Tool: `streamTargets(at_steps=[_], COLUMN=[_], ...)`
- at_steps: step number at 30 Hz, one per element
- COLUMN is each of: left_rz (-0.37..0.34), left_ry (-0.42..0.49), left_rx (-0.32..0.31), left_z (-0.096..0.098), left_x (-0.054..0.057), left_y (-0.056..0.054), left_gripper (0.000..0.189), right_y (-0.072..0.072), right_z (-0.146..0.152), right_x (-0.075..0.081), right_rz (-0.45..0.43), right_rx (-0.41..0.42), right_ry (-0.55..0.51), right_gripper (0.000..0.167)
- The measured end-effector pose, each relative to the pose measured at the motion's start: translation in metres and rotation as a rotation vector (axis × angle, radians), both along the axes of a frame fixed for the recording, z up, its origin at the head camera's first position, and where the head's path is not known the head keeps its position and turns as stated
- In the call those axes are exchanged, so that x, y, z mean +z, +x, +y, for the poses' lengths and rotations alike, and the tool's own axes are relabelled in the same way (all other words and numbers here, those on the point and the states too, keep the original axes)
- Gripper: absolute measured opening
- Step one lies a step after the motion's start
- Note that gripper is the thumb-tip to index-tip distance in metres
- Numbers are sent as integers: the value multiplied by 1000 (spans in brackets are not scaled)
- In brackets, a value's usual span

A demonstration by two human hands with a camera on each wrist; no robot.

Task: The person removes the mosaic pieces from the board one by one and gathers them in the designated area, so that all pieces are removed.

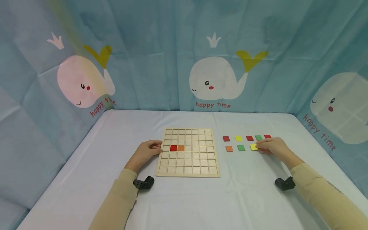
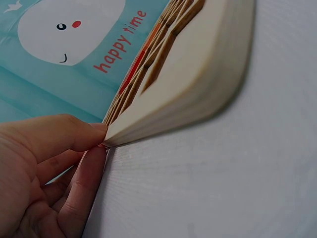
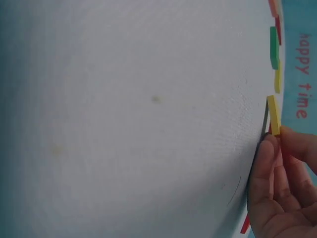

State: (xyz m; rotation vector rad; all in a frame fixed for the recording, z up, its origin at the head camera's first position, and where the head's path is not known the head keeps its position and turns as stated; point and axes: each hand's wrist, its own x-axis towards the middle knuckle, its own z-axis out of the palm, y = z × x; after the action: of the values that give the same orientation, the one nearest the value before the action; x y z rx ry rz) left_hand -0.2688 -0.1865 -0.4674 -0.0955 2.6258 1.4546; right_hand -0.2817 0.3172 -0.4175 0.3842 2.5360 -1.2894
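Note:
A square wooden grid board lies on the white table, with a red tile and an orange tile side by side in its cells. At the board's left edge, my left hand pinches the rim between thumb and fingers, as the left wrist view shows. Over to the right, my right hand holds a yellow tile by one edge between thumb and fingertips. That tile is tilted up slightly in the right wrist view, its lower edge at or near the cloth.
Two rows of loose tiles lie right of the board: red, yellow, another red and green behind, orange and green in front. A blue whale-print curtain hangs behind the table.

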Motion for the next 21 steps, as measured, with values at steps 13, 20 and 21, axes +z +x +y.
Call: streamTargets(at_steps=[13,20,21], left_rz=[-6,-11,-9], left_ry=[13,27,26], left_rx=[-11,2,0], left_z=[0,-1,-1], left_x=[0,2,1], left_y=[0,0,0], left_gripper=[47,47,47], right_y=[-1,-3,-3], right_z=[-1,-7,-7], right_x=[1,0,1], right_rz=[2,-6,-9], right_rx=[0,1,5], right_ry=[54,94,112], right_gripper=[52,52,53])
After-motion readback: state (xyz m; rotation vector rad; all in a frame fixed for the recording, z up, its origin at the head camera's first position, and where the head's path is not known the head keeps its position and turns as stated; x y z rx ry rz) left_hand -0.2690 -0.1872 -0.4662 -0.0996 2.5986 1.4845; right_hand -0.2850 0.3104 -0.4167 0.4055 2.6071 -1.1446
